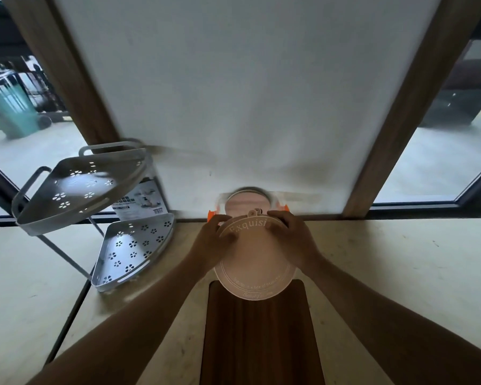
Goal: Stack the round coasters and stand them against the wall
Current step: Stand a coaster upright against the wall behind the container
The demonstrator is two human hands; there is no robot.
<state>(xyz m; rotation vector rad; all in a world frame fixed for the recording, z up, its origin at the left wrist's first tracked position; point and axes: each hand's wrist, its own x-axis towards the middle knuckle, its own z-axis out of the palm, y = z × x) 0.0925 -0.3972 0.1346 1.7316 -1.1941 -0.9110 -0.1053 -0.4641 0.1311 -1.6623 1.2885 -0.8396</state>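
A large pink round coaster (254,259) with raised lettering tilts between both my hands, its lower edge over the far end of a dark wooden board (257,334). My left hand (215,234) grips its upper left rim and my right hand (295,234) grips its upper right rim. Behind it, another round pink coaster (246,202) leans upright against the white wall (233,93), with orange pieces (211,214) showing at its sides. How many coasters I hold I cannot tell.
A grey two-tier corner shelf (128,245) with flower-shaped holes stands on the pale countertop (400,259) at the left, a printed card behind it. Wooden frames (400,120) and windows flank the wall.
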